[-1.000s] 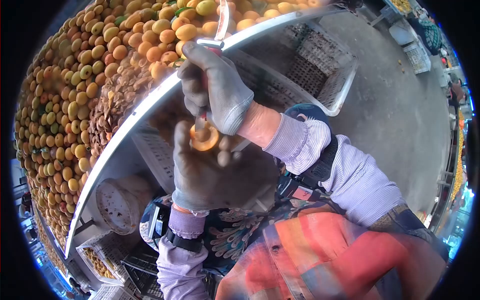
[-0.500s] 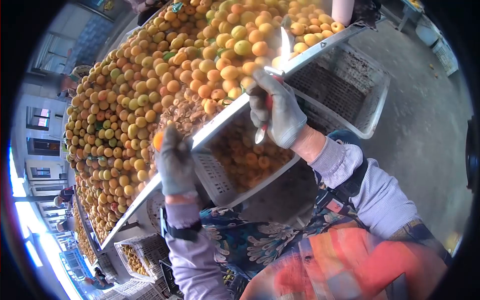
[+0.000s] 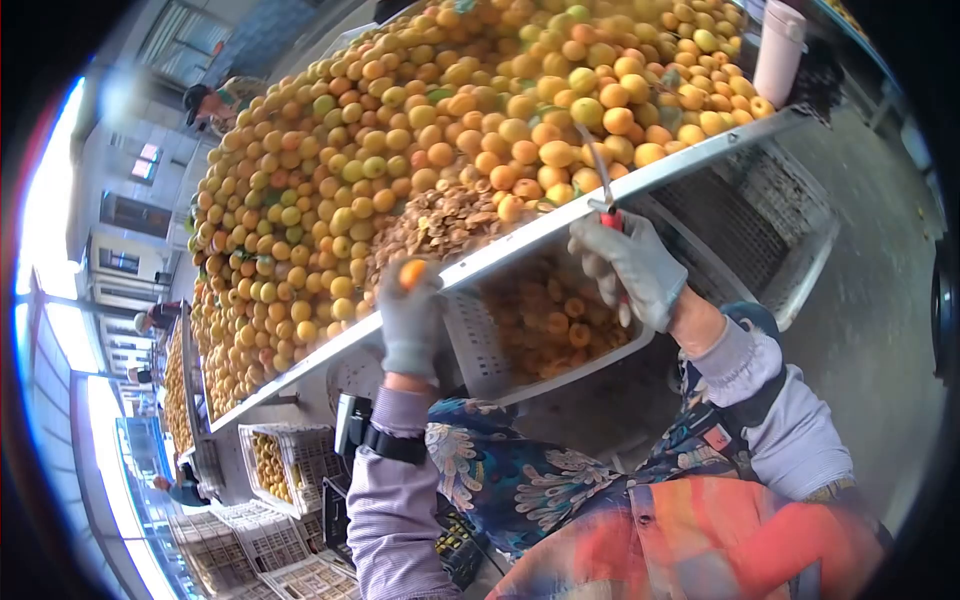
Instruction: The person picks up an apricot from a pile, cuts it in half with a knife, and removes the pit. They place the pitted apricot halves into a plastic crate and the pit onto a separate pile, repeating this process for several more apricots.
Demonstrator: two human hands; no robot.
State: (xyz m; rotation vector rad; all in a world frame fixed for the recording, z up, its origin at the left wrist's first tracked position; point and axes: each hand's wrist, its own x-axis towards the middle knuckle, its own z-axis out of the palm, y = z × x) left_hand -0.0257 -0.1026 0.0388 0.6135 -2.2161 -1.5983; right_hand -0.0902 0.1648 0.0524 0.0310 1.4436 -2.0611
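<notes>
In the head view, the left hand [image 3: 410, 330] grasps an orange fruit [image 3: 412, 273] near the table [image 3: 700, 154] edge; light, even finger pressure avoids bruising. The right hand [image 3: 645, 272] is closed round the red-handled knife [image 3: 611, 220], its blade raised; the point is best kept clear of the left hand.

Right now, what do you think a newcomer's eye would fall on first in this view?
Probably the broad heap of orange-yellow fruit beyond the pale table rim. Next might come the red-handled knife in the gloved right hand, its blade pointing toward the heap, then the bright orange fruit in the gloved left hand.
</notes>
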